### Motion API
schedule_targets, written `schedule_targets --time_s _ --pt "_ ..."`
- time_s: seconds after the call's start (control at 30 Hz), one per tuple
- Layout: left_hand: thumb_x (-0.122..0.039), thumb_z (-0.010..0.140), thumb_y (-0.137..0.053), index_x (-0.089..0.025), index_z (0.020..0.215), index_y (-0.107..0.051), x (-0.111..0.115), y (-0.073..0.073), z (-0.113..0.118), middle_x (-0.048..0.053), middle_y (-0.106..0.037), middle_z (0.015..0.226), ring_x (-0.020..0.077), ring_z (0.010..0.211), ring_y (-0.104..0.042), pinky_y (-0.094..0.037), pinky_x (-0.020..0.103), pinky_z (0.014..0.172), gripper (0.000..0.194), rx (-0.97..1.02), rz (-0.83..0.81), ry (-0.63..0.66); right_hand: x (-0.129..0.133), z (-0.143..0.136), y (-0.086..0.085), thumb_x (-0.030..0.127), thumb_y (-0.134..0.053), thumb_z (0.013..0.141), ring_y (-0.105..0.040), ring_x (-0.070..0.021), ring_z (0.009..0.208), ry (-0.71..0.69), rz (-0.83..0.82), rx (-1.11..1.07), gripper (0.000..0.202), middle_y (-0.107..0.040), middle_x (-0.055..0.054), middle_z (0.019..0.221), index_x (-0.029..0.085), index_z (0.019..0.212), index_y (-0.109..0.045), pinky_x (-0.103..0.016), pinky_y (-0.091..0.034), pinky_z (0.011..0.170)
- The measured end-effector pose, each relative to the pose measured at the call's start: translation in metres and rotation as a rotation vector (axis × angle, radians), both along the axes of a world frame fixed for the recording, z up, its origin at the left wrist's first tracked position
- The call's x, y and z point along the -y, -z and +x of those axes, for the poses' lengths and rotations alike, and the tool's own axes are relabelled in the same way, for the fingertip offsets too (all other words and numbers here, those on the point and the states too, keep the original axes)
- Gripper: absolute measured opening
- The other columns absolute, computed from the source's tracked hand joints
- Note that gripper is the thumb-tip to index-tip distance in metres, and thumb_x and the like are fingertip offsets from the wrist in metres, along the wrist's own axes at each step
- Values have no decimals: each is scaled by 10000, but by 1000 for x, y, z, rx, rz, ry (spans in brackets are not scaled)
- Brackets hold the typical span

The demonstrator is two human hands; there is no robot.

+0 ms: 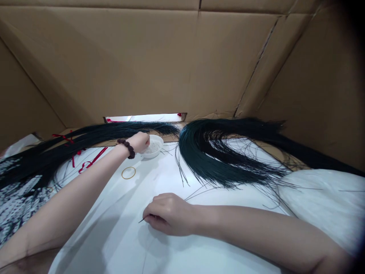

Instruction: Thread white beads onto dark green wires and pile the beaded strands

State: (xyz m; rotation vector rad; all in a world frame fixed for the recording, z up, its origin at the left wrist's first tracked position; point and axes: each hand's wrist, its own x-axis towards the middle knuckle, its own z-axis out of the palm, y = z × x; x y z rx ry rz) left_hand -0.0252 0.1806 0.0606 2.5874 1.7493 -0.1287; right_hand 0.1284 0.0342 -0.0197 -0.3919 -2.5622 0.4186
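Observation:
A small white bowl [155, 147] with tiny whitish pieces in it stands near the cardboard wall. My left hand [139, 142], with a dark braided band at the wrist, reaches over the bowl's left side, its fingers pressed together; whatever they may hold is hidden. Low in the middle, my right hand [168, 214] is closed in a pinch on a thin dark strand [141, 220], whose short tip sticks out to the left. A yellow ring [128, 172] lies on the white surface between both hands.
Cardboard panels [128, 64] rise behind, with a low slot. A curved bundle of dark strands [199, 156] lies right of the bowl, more bundles [94, 133] with red ribbons [92, 161] at left. White plastic [316, 201] bulges at the right.

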Motion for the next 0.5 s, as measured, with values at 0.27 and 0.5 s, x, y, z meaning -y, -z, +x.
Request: schedule_targets --time_s 0.27,0.5 --pt "-161 736 -404 -175 748 -515 70 -8 2 13 -588 675 137 607 -527 -368 218 551 112 195 44 70 0 -1 2 165 -378 818 -537 -111 608 9 15 -19 136 -607 -20 666 163 772 -506 -216 -422 628" --pt "-140 748 -356 -166 715 -500 90 39 0 49 -567 702 157 589 -519 -372 254 536 150 194 -53 72 1 -1 0 158 -364 820 -524 -107 593 13 22 -28 152 -600 -15 651 159 768 -506 -209 -418 618"
